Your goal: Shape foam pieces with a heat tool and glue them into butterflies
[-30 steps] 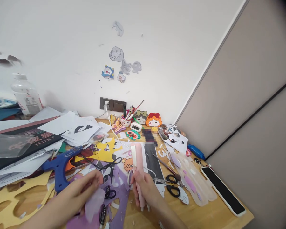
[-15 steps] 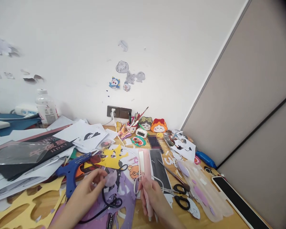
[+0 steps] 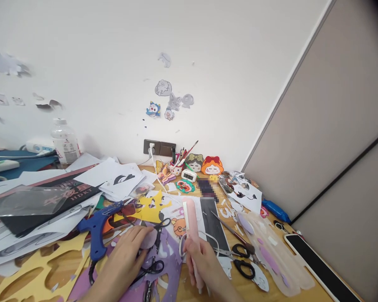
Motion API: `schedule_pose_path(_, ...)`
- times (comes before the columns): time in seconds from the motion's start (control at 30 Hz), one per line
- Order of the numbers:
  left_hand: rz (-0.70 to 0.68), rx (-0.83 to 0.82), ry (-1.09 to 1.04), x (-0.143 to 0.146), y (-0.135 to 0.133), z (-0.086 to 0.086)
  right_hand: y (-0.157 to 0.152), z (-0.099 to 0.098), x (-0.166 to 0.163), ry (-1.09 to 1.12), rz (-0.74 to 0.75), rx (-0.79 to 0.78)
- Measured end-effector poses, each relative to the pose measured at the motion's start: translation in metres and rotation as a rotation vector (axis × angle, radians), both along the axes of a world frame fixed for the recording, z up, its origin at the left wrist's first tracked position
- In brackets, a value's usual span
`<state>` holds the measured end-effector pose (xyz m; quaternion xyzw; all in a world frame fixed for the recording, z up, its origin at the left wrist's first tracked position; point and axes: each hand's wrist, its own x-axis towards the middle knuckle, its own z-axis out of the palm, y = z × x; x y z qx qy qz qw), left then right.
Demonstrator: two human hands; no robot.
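My right hand (image 3: 204,263) grips a long pink pen-shaped tool (image 3: 191,226) with a white cord, its tip pointing down near the desk's front. My left hand (image 3: 129,256) holds a small pale lilac paper cutout (image 3: 148,238) between the fingertips, over a purple sheet (image 3: 168,268) with cut-out holes. Small black scissors (image 3: 153,265) lie on that purple sheet right beside my left hand. A blue glue gun (image 3: 97,228) lies just left of it.
The wooden desk (image 3: 264,293) is littered with paper scraps, yellow cutouts (image 3: 28,272), black-handled scissors (image 3: 242,262), a phone (image 3: 318,266) at the right edge, a plastic bottle (image 3: 64,142) and a wall socket (image 3: 159,147) at the back.
My left hand lifted the lilac cutout up and forward over the purple sheet. The view shifted left and slightly up; my right hand kept hold of the pink tool.
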<state>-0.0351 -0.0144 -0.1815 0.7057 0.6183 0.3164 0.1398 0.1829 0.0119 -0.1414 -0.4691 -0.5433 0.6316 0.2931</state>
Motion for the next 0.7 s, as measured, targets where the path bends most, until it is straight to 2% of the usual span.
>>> schedule_pose_path(0.2, 0.030, 0.012, -0.017, -0.001, -0.001, -0.006, 0.006, 0.000, -0.002, 0.069, -0.033, -0.088)
schedule_pose_path(0.3, 0.041, -0.016, -0.117, -0.003, 0.001, -0.003, 0.011, 0.001, -0.001, 0.076, -0.045, -0.101)
schedule_pose_path(0.37, 0.056, -0.061, -0.316, -0.003, 0.000, 0.002, 0.012, 0.001, 0.000, 0.083, -0.047, -0.079)
schedule_pose_path(0.53, 0.164, -0.210, -1.121, -0.001, 0.003, 0.018, 0.010, 0.000, 0.002, 0.102, -0.030, -0.026)
schedule_pose_path(0.7, 0.246, -0.393, -1.511, -0.009, 0.006, 0.030, 0.012, -0.003, 0.001, 0.089, -0.015, -0.032)
